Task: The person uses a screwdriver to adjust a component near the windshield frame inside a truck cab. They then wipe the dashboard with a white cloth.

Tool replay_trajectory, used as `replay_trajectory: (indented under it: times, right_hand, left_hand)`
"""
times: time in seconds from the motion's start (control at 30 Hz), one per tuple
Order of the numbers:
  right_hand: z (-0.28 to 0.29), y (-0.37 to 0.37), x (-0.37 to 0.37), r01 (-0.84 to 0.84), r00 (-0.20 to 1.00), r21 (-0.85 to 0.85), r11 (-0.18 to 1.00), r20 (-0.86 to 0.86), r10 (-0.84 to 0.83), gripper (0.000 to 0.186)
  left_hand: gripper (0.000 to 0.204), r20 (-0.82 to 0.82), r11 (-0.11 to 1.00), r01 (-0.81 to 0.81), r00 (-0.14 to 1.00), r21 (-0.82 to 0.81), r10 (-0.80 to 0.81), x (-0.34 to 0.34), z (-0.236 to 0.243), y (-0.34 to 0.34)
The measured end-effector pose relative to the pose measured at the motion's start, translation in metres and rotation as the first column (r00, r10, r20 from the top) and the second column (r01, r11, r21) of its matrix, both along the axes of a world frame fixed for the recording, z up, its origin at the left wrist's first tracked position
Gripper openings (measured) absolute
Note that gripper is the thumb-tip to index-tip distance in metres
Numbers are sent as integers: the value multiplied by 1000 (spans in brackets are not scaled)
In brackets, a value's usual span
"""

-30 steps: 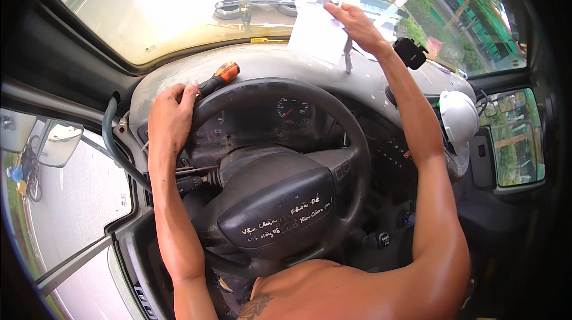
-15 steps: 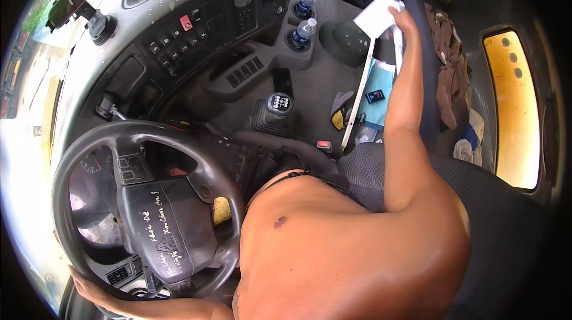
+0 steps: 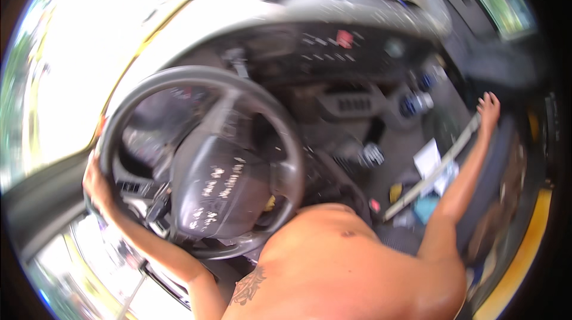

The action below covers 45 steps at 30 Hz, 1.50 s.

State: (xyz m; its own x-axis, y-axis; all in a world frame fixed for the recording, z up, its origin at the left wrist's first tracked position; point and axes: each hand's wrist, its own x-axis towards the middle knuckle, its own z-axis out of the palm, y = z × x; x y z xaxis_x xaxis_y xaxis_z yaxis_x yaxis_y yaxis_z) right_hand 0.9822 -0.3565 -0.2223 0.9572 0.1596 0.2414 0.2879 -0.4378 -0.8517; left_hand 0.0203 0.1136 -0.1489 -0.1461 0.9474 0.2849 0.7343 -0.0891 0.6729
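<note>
I sit in a vehicle cab behind a large dark steering wheel (image 3: 202,159). My left hand (image 3: 98,183) grips the wheel's left rim. My right hand (image 3: 488,108) is stretched out to the right over the passenger side, fingers apart and holding nothing, next to a long pale strip (image 3: 435,168). A white sheet of paper (image 3: 428,158) lies below the hand on the cluttered floor area. The picture is blurred.
A dark dashboard (image 3: 333,52) with a red button and switches runs across the top. A gear lever (image 3: 372,153) stands right of the wheel. Two blue-capped bottles (image 3: 414,102) sit in holders. Blue and yellow items lie near the seat. A yellow door frame (image 3: 524,248) lies at right.
The white paper has left my right hand and now lies on the passenger side. The view has swung back toward the wheel; my left hand still holds the rim.
</note>
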Motion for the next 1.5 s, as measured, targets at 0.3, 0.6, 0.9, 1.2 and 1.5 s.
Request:
replay_trajectory:
  times: [0.3,0.6,0.9,1.2,1.5]
  right_hand:
    - [145,449,-424,-963,117,-216,159,198,973,27]
    - [7,779,-491,-327,228,-940,102,27,973,47]
    - [-23,824,-434,-250,187,-933,259,216,958,47]
    - [46,773,-427,-288,184,-843,455,417,890,20]
    - [23,795,-423,-204,390,-961,188,96,916,21]
  left_hand:
    - [37,5,986,-145,989,-77,146,11,6,-22]
    - [33,42,984,-164,985,-63,167,31,22,-24]
    - [43,216,973,-137,960,-187,177,41,32,-22]
    - [43,140,978,-153,975,-145,173,39,33,-21]
    - [40,161,973,-144,972,-178,173,39,34,-18]
